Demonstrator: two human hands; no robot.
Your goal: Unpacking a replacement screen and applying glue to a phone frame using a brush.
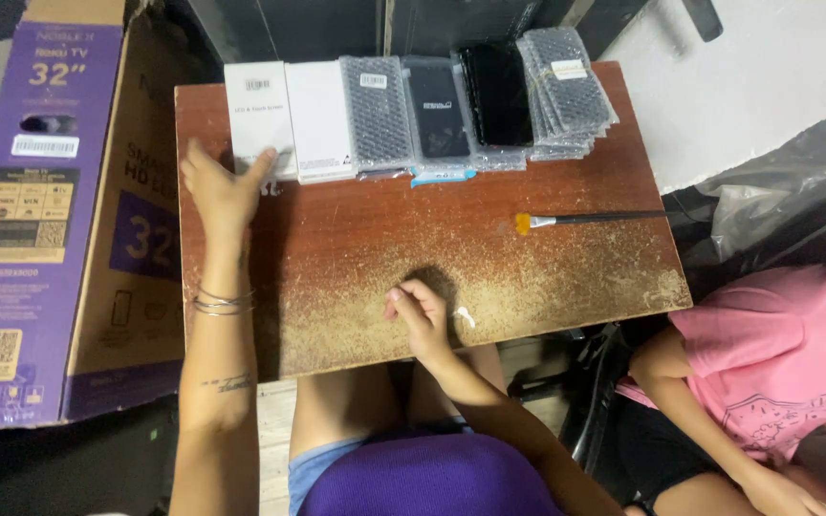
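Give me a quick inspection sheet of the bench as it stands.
Surface: worn brown table, finish rubbed pale near the front edge.
Job's things: white boxes and bubble-wrapped screens in a row at the far edge.
Clutter: brush; small white bit.
Grips: left hand open, fingers touching a white box; right hand loosely curled, whether it holds anything is unclear.
Cables: nothing seen.
Surroundings: TV carton left; person in pink right.
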